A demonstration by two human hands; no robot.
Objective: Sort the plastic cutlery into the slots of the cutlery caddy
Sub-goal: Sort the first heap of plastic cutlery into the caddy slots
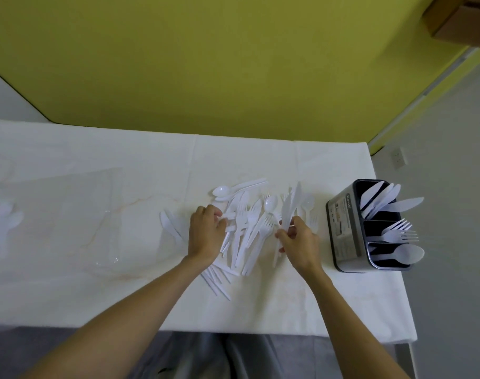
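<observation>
A loose pile of white plastic cutlery (249, 222) lies in the middle of the white table. My left hand (206, 231) rests on the pile's left edge, fingers curled onto handles there. My right hand (297, 239) holds a few white knives (291, 206) by their handles, blades pointing up and away. The grey cutlery caddy (345, 231) stands at the right table edge. Its far slot holds knives (384, 201), its middle slot forks (397, 232), its near slot spoons (406, 254).
A clear plastic bag (96, 214) lies flat on the table's left half, and more white cutlery (0, 225) sits at the far left. A few knives (173, 224) lie just left of my left hand. The table's right edge runs close beside the caddy.
</observation>
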